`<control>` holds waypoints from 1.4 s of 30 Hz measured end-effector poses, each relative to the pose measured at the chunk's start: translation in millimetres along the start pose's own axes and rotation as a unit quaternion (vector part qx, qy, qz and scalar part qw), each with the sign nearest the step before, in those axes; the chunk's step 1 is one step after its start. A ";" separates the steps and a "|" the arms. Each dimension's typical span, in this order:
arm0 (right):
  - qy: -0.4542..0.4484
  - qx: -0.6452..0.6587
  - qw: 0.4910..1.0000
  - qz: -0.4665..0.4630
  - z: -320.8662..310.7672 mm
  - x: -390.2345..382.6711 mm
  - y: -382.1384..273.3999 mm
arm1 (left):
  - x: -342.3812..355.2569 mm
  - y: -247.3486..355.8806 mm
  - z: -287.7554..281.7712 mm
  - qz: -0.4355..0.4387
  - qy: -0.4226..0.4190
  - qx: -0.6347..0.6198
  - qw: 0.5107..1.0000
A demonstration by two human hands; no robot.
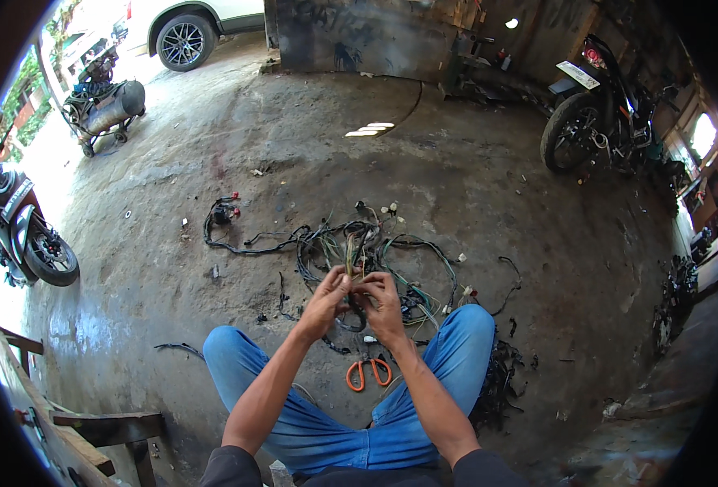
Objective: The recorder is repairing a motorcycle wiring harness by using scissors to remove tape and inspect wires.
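Note:
A tangled wiring harness (318, 235) with black-wrapped branches, loose coloured wires and white connectors is spread over the ground in front of me. Between my knees, both hands are raised to its middle. My left hand (326, 301) is closed round a bundle of wires, thumb on top. Close beside it, my right hand (381, 306) pinches the same harness with bent fingers. The exact grip points are partly covered by the fingers. Scissors with orange handles (369, 375) lie on the floor below my hands, their blades partly hidden near a white connector (369, 339).
Black scraps (501, 381) lie beside my right knee. A wooden bench (111, 426) stands at the lower left. Motorcycles stand at the left (34, 243) and far right (586, 122). An air compressor (111, 109) and a white car (188, 36) are at the far left.

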State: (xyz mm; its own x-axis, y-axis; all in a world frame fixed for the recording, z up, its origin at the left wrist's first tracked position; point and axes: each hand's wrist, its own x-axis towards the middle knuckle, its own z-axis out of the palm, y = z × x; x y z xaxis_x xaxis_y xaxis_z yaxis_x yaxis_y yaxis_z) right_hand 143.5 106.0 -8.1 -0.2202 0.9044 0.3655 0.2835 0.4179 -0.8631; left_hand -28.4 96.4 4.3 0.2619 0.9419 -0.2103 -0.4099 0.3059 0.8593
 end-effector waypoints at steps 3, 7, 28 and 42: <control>0.078 -0.216 0.971 -0.062 -14.9 -1.0 7.7 | 5.2 -10.4 15.6 -0.017 0.006 0.058 0.998; 0.057 -0.033 0.994 0.090 -20.7 -4.5 -9.0 | 19.3 -43.0 2.4 0.040 -0.116 0.099 0.987; 0.006 -0.373 0.906 -0.198 -115.2 112.3 8.2 | -13.0 -4.9 18.8 0.222 -0.030 0.474 0.851; -0.016 -0.013 0.994 0.110 -11.1 -40.0 -28.9 | -4.1 10.0 13.5 0.089 0.037 0.271 0.958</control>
State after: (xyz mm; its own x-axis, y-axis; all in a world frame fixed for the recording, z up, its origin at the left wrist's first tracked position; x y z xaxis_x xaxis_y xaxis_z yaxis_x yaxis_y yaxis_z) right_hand 154.5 58.6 6.1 -0.1804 0.9709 0.1576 0.3517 0.2133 -0.9115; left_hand -21.7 93.7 20.1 0.1595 0.9858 -0.0524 0.0768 0.0405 0.9962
